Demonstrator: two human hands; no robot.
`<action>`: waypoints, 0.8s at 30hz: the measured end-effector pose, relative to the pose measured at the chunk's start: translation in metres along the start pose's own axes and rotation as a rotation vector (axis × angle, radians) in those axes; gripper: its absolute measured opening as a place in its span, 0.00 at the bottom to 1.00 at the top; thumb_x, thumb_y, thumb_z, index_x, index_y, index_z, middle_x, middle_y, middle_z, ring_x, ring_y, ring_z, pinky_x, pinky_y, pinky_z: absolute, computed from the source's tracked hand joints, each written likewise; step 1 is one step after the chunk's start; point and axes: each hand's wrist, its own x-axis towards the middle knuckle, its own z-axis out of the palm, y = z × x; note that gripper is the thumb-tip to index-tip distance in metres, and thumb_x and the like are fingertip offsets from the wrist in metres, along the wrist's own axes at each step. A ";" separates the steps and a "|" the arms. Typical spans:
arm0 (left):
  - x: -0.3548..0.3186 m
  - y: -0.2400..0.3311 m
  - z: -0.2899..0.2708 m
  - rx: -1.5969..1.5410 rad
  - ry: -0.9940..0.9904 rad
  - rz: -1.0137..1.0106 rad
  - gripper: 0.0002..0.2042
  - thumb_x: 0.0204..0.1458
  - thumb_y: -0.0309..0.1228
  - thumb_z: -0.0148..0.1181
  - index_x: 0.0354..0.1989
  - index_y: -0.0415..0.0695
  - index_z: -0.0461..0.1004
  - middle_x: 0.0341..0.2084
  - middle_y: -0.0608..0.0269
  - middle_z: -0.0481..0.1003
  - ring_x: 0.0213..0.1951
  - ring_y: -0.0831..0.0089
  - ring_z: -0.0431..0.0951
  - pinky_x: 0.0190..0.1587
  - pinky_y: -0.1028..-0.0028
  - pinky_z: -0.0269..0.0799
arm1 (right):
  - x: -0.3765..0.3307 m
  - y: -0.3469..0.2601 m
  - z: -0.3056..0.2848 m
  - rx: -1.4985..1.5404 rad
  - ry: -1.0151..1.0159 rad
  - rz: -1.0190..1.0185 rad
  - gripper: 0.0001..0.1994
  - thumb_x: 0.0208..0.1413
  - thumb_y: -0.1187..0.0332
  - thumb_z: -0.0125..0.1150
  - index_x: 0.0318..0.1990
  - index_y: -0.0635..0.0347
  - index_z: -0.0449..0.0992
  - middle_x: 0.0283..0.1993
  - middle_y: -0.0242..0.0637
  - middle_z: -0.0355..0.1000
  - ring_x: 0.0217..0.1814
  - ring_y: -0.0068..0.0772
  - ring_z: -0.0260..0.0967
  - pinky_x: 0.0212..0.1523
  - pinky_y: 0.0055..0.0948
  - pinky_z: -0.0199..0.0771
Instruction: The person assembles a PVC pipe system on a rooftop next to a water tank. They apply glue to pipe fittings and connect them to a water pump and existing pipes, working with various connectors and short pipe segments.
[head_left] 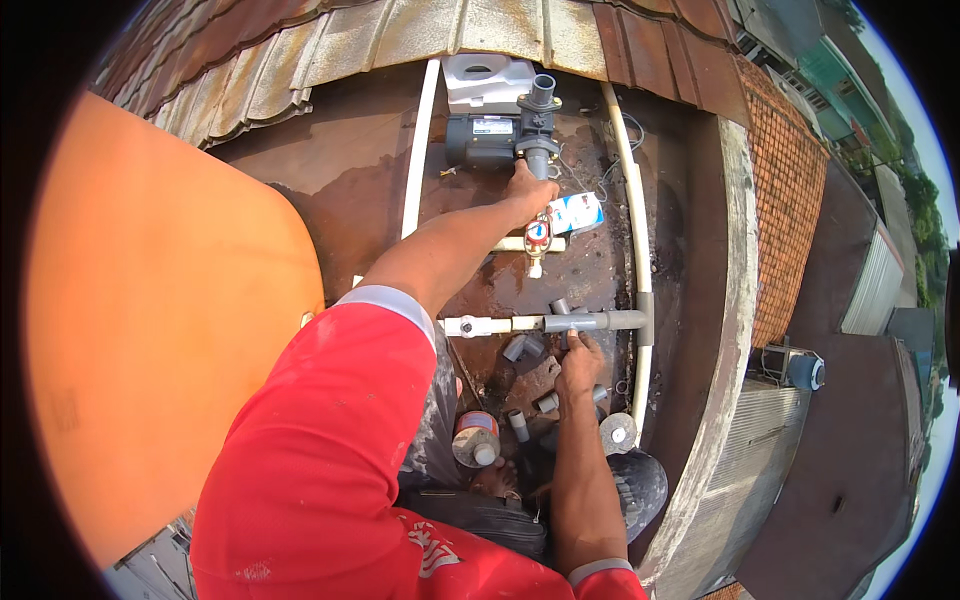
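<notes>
My left hand is stretched far out and closed around the grey pipe under the flange of a dark water pump. Just below that hand are a pressure gauge with brass fittings and a blue-and-white packet. Nearer to me, my right hand is closed on the lower branch of a grey pipe tee; its thumb is on the branch and the other fingers are partly hidden. The tee sits in a crosswise pipe run, with a white ball valve on its left.
A big orange tank fills the left side. A long white pipe runs down the right, beside a concrete ledge. A round can, a roll of tape and several grey pipe pieces lie close to me.
</notes>
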 end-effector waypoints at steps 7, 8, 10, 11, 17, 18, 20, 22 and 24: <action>-0.023 0.029 -0.007 -0.111 -0.241 -0.170 0.23 0.61 0.33 0.66 0.60 0.39 0.66 0.53 0.42 0.72 0.30 0.61 0.83 0.28 0.61 0.82 | 0.014 -0.001 -0.017 0.009 -0.008 -0.016 0.14 0.70 0.72 0.63 0.56 0.75 0.77 0.40 0.40 0.79 0.34 0.30 0.76 0.35 0.30 0.78; -0.022 0.028 -0.011 -0.065 -0.248 -0.193 0.21 0.63 0.36 0.64 0.59 0.40 0.69 0.54 0.43 0.72 0.31 0.62 0.83 0.30 0.61 0.82 | 0.015 -0.001 -0.016 0.003 0.017 -0.008 0.14 0.70 0.72 0.63 0.56 0.76 0.77 0.40 0.41 0.79 0.34 0.31 0.76 0.34 0.30 0.78; -0.027 0.015 -0.013 -0.089 0.024 -0.206 0.22 0.64 0.39 0.60 0.58 0.35 0.76 0.55 0.44 0.78 0.46 0.54 0.81 0.45 0.54 0.77 | 0.015 -0.002 -0.014 -0.006 0.065 0.000 0.14 0.70 0.73 0.62 0.57 0.77 0.76 0.40 0.41 0.80 0.34 0.31 0.77 0.32 0.30 0.78; -0.019 0.002 -0.037 -0.094 0.118 -0.212 0.16 0.64 0.36 0.60 0.53 0.37 0.77 0.46 0.49 0.79 0.37 0.61 0.80 0.35 0.60 0.74 | 0.009 0.000 -0.004 0.022 0.056 0.026 0.15 0.69 0.73 0.63 0.57 0.76 0.76 0.39 0.42 0.79 0.33 0.31 0.76 0.31 0.30 0.77; -0.110 -0.052 0.003 -0.077 0.215 -0.287 0.05 0.58 0.23 0.61 0.29 0.40 0.77 0.21 0.61 0.76 0.19 0.73 0.71 0.22 0.67 0.63 | 0.023 -0.005 -0.044 0.045 0.159 0.032 0.12 0.68 0.73 0.64 0.55 0.69 0.78 0.41 0.37 0.79 0.34 0.32 0.76 0.31 0.30 0.76; -0.109 -0.079 -0.021 0.009 0.228 -0.235 0.06 0.56 0.24 0.63 0.27 0.39 0.78 0.20 0.61 0.76 0.17 0.73 0.70 0.21 0.66 0.61 | 0.017 -0.005 -0.022 0.049 0.075 0.031 0.13 0.69 0.73 0.63 0.56 0.72 0.77 0.42 0.39 0.79 0.35 0.32 0.76 0.31 0.30 0.75; -0.131 -0.114 -0.033 0.402 0.223 -0.113 0.06 0.54 0.28 0.68 0.31 0.38 0.86 0.30 0.53 0.86 0.33 0.62 0.86 0.38 0.60 0.77 | 0.014 -0.001 -0.008 0.037 -0.025 0.025 0.16 0.70 0.72 0.62 0.57 0.78 0.76 0.44 0.44 0.79 0.37 0.33 0.77 0.32 0.31 0.74; -0.163 -0.108 -0.017 0.580 -0.051 -0.032 0.07 0.54 0.30 0.70 0.37 0.44 0.90 0.39 0.54 0.88 0.44 0.58 0.88 0.50 0.60 0.79 | 0.014 0.001 -0.019 0.036 -0.005 0.005 0.15 0.70 0.72 0.63 0.57 0.77 0.76 0.44 0.44 0.79 0.37 0.33 0.77 0.31 0.31 0.74; -0.185 -0.095 -0.014 0.657 -0.153 0.015 0.08 0.54 0.31 0.71 0.40 0.49 0.91 0.41 0.54 0.88 0.45 0.57 0.88 0.52 0.60 0.80 | 0.013 -0.001 -0.021 0.027 0.007 -0.002 0.15 0.70 0.72 0.63 0.56 0.76 0.77 0.44 0.44 0.79 0.36 0.33 0.76 0.31 0.31 0.74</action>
